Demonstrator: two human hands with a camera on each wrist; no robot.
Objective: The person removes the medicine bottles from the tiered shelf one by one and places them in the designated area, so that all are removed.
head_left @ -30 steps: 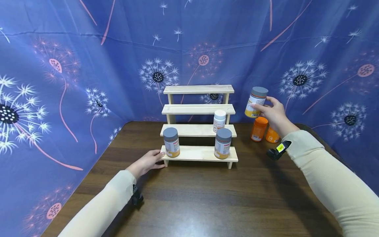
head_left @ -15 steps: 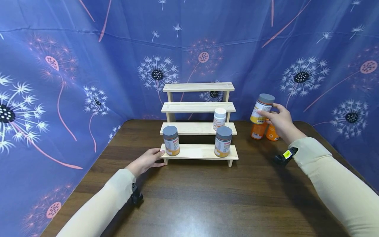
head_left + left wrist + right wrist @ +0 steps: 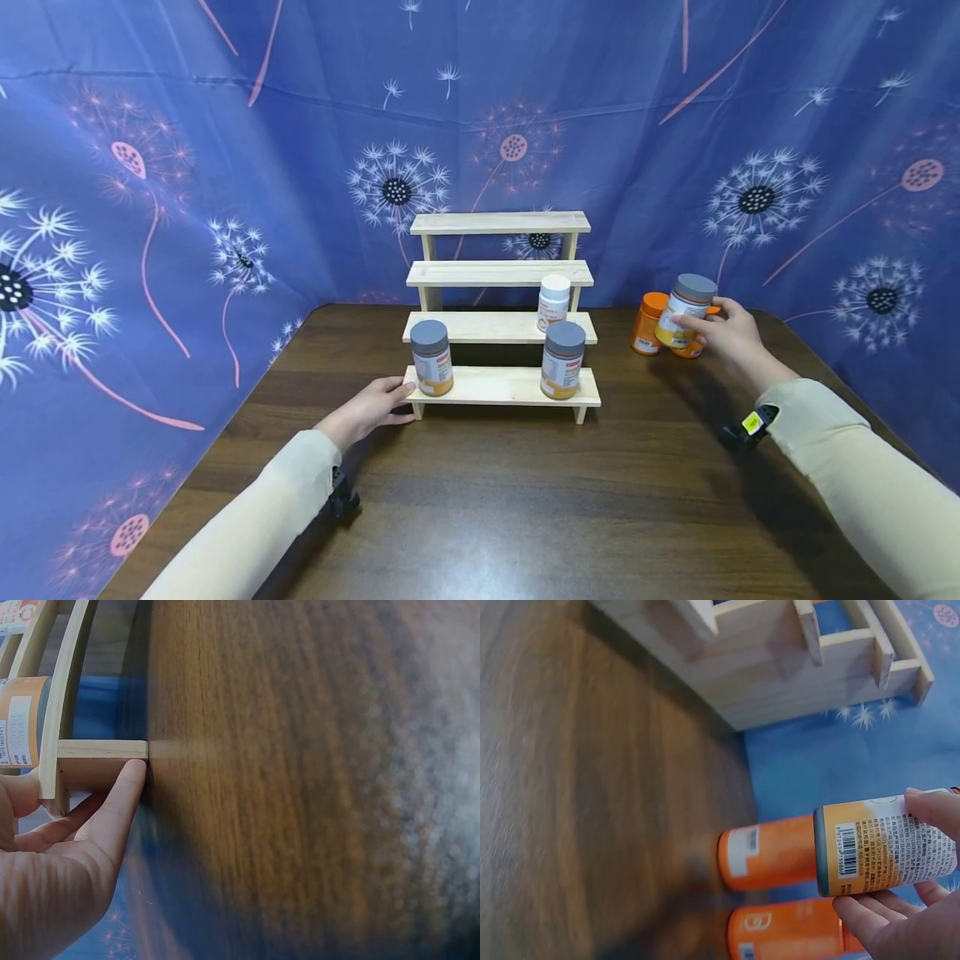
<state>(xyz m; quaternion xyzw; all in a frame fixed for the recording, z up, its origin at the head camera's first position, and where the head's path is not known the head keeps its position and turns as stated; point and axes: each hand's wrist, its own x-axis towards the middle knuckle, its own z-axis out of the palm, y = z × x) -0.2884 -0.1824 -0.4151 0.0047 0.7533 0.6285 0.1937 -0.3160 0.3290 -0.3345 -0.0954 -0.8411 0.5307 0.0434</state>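
Note:
My left hand grips the left end of the bottom step of a tiered wooden display shelf. Its thumb lies at the step's edge and its fingers are against the side support. In my right hand is a grey-lidded supplement bottle with a white and yellow label, tilted above the table. Behind it stand two orange bottles, one of them mostly hidden by the held bottle. The right wrist view shows fingers and thumb around the held bottle.
Two grey-lidded bottles stand on the bottom step, one left and one right. A white bottle is on the second step, right side. Blue dandelion-print cloth hangs behind the dark wooden table.
My right hand has moved the held bottle down and to the right, from above the orange bottles to in front of one of them. My left hand stays on the shelf.

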